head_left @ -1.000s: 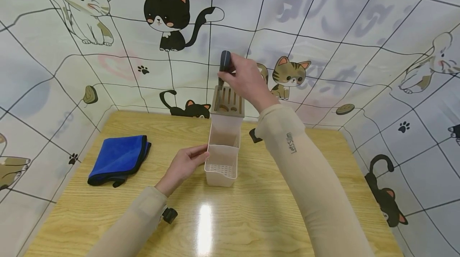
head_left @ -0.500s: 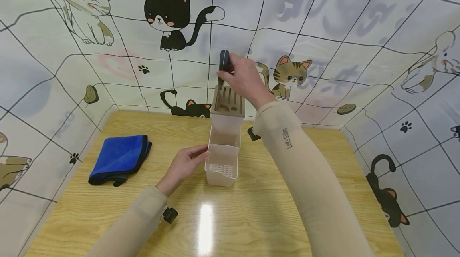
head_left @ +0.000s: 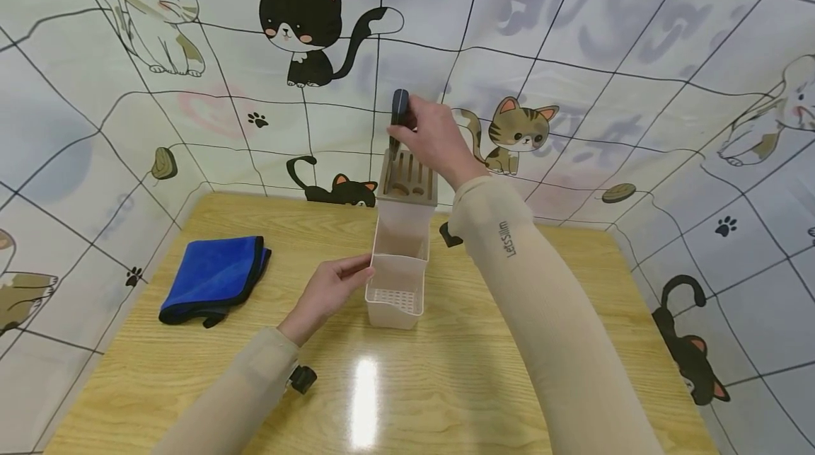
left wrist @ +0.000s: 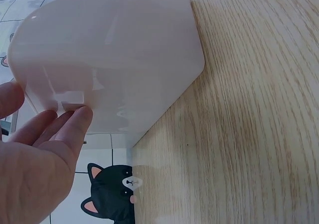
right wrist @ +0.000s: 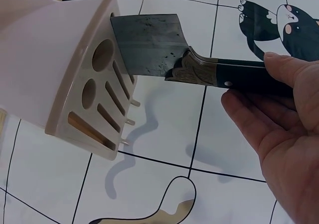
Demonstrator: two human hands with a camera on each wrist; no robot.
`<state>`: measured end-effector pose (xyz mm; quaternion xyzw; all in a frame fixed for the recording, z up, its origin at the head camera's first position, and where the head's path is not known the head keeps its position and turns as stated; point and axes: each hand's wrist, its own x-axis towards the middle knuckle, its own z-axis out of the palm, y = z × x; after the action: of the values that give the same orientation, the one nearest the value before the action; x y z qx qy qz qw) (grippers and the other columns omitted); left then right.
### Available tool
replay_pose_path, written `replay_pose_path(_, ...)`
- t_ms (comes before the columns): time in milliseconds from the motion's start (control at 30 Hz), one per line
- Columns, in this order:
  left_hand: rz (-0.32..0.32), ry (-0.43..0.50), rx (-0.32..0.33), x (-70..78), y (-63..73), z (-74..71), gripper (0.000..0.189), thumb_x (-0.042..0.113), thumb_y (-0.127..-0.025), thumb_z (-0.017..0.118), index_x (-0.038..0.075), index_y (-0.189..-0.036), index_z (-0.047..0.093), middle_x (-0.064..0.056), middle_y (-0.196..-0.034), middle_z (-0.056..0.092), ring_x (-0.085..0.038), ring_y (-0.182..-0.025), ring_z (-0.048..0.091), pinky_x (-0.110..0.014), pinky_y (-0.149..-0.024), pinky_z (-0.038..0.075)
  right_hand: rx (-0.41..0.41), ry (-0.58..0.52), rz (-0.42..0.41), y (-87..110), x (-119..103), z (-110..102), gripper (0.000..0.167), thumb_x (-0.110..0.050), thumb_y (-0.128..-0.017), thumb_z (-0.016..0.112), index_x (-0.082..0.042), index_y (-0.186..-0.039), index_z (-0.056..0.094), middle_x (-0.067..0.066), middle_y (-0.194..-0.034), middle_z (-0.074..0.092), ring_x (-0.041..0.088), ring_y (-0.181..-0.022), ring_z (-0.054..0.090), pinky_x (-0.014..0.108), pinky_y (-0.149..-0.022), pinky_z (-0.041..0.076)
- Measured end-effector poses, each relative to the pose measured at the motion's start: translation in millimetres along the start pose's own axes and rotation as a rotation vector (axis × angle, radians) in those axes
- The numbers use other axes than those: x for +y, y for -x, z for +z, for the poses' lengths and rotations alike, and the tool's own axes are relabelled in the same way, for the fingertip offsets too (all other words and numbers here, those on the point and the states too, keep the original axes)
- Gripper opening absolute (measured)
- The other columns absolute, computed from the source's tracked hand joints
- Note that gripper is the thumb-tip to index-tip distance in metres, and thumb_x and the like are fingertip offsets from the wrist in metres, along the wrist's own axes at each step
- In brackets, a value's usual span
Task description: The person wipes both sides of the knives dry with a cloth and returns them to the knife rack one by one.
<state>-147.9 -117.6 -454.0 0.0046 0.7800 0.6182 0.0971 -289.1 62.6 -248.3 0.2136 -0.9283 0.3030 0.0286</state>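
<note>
Right hand (head_left: pixel 439 138), grip pinching cleaver (right wrist: pixel 192 68) by dark handle (right wrist: pixel 244 76); blade (right wrist: pixel 149 45) partly inside slotted top (right wrist: pixel 102 78) of pale holder (head_left: pixel 399 272), twelve o'clock on table (head_left: pixel 446 398). Left hand (head_left: pixel 325 299) pinches holder's wall (left wrist: pixel 129 69) at nine o'clock. Work midway, by my eye: blade's end seated, remainder outside.

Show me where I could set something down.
Bare table lies in front of the knife holder between the sleeves, and between the blue cloth and left hand. The holder is crowded: left hand at its side, right hand gripping a cleaver in a slot.
</note>
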Motion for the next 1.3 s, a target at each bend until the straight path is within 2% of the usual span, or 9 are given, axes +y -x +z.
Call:
replay_pose_path(233,-0.007,0.019,0.002,0.9,0.5,2.3,0.044,0.023,-0.101,0.069,0.007,-0.141,0.063,-0.012,-0.144,0.062,-0.029,-0.128,0.063,-0.044,-0.108,0.051,-0.007,-0.011,0.028,-1.5,6,5,0.022,-0.026,-0.104,0.064,-0.005,-0.110,0.060,0.011,-0.109,0.070,0.023,-0.098,0.062,0.037,-0.082,0.051)
replay_pose_path(533,0.000,0.028,0.011,1.9,1.1,3.2,0.044,0.020,-0.100,0.069,0.004,-0.140,0.063,-0.015,-0.143,0.062,-0.030,-0.126,0.065,-0.043,-0.106,0.053,-0.015,-0.018,0.062,-2.8,11,11,0.023,-0.026,-0.104,0.064,-0.005,-0.112,0.058,0.012,-0.107,0.068,0.024,-0.091,0.059,0.036,-0.077,0.049)
replay_pose_path(700,-0.001,0.026,0.013,1.7,0.5,3.2,0.043,0.019,-0.100,0.070,0.005,-0.140,0.064,-0.014,-0.142,0.063,-0.029,-0.126,0.065,-0.042,-0.106,0.053,-0.014,-0.007,0.058,-4.9,15,15,0.024,-0.025,-0.104,0.064,-0.004,-0.114,0.059,0.013,-0.108,0.068,0.024,-0.089,0.058,0.035,-0.075,0.049)
replay_pose_path(933,0.008,0.022,0.012,1.9,-0.4,3.7,0.043,0.020,-0.100,0.070,0.005,-0.140,0.064,-0.014,-0.142,0.063,-0.029,-0.126,0.065,-0.042,-0.106,0.053,-0.015,0.022,0.055,-6.2,19,19,0.027,-0.026,-0.104,0.063,-0.003,-0.118,0.060,0.013,-0.110,0.068,0.025,-0.093,0.061,0.037,-0.078,0.051)
replay_pose_path(1300,0.005,0.024,0.021,1.0,-0.4,3.4,0.043,0.018,-0.100,0.070,0.004,-0.140,0.064,-0.015,-0.141,0.064,-0.030,-0.124,0.066,-0.040,-0.102,0.056,-0.019,-0.019,0.065,-7.0,23,26,0.027,-0.025,-0.105,0.062,-0.003,-0.120,0.059,0.013,-0.111,0.069,0.025,-0.096,0.062,0.038,-0.082,0.052)
